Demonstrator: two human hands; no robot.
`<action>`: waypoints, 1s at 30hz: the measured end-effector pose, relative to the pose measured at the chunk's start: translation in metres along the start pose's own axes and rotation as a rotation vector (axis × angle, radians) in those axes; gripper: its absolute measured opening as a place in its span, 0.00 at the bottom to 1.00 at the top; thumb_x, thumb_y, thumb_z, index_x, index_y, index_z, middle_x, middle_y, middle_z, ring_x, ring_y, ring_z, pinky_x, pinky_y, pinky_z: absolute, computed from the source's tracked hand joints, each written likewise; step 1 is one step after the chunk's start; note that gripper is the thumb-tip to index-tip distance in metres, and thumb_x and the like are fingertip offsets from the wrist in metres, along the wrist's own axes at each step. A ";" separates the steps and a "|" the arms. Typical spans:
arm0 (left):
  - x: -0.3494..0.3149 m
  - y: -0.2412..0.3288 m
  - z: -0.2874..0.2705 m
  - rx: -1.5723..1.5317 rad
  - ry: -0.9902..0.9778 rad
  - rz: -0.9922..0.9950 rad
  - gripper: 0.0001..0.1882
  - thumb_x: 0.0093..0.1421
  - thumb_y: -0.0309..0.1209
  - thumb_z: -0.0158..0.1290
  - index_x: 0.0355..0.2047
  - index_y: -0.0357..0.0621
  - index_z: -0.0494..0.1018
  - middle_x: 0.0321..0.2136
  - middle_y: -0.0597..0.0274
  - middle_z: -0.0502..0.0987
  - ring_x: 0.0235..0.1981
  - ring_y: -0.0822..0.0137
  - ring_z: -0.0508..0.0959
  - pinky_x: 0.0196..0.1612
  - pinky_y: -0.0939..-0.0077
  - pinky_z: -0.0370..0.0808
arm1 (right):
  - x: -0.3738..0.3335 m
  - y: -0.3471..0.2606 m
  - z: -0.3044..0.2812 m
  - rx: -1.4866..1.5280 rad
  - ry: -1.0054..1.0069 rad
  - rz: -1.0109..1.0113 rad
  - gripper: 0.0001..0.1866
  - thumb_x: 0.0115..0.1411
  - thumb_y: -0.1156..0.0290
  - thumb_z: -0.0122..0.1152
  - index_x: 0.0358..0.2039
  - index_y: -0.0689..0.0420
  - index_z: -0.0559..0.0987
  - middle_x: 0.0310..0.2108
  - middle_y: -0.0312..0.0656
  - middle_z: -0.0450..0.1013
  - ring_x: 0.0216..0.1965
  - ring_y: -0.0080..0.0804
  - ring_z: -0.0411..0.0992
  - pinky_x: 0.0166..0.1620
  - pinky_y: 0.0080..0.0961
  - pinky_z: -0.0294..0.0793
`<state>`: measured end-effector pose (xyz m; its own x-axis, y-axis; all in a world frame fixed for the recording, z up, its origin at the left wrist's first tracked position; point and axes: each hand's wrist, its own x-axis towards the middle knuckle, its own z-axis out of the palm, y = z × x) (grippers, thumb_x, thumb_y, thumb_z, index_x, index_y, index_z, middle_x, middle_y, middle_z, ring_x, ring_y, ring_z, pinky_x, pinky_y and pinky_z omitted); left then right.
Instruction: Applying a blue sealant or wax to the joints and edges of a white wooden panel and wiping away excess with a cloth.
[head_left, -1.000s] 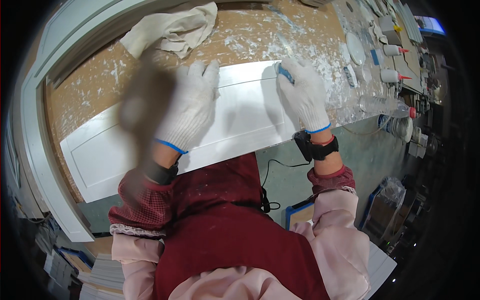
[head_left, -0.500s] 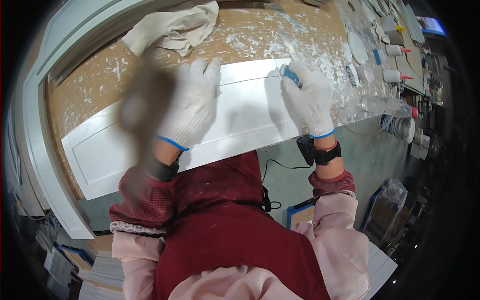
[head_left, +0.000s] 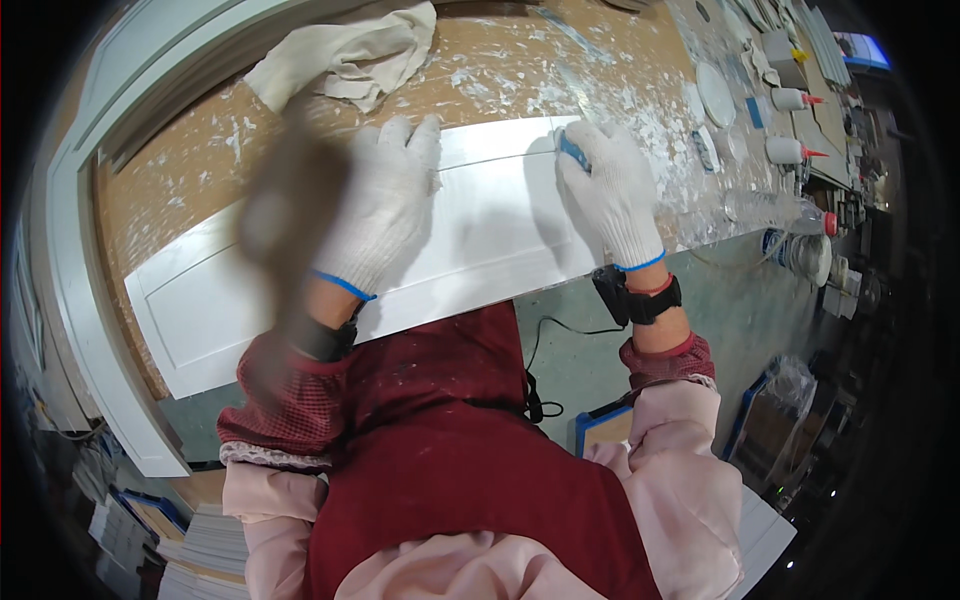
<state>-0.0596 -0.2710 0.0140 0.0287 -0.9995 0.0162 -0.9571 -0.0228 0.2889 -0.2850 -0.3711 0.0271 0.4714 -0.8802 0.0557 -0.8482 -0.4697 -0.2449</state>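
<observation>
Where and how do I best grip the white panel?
Probably by the near long edge of the white panel, from the person's side, fingers beneath and thumbs on top: it lies flat, and floor shows right beside that edge, suggesting it overhangs the table.

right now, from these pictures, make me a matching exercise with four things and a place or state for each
1. White panel
2. Blue item at the panel's far right corner
3. Beige cloth
4. Clear bottle

A. Lying on its side, with a red cap
B. In the right hand
C. Beneath the left hand
D. Crumpled on the workbench

Pairs: 1-C, 2-B, 3-D, 4-A
</observation>
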 end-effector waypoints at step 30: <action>0.001 0.000 0.002 0.008 0.008 -0.012 0.26 0.56 0.34 0.59 0.56 0.47 0.69 0.46 0.54 0.75 0.47 0.51 0.75 0.47 0.59 0.76 | -0.017 -0.010 0.004 0.007 0.043 0.069 0.09 0.56 0.67 0.62 0.39 0.50 0.79 0.34 0.48 0.74 0.36 0.49 0.73 0.38 0.40 0.72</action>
<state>-0.0603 -0.2720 0.0122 0.0427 -0.9989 0.0208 -0.9590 -0.0351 0.2812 -0.2837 -0.3516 0.0244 0.4012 -0.9125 0.0796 -0.8764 -0.4077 -0.2563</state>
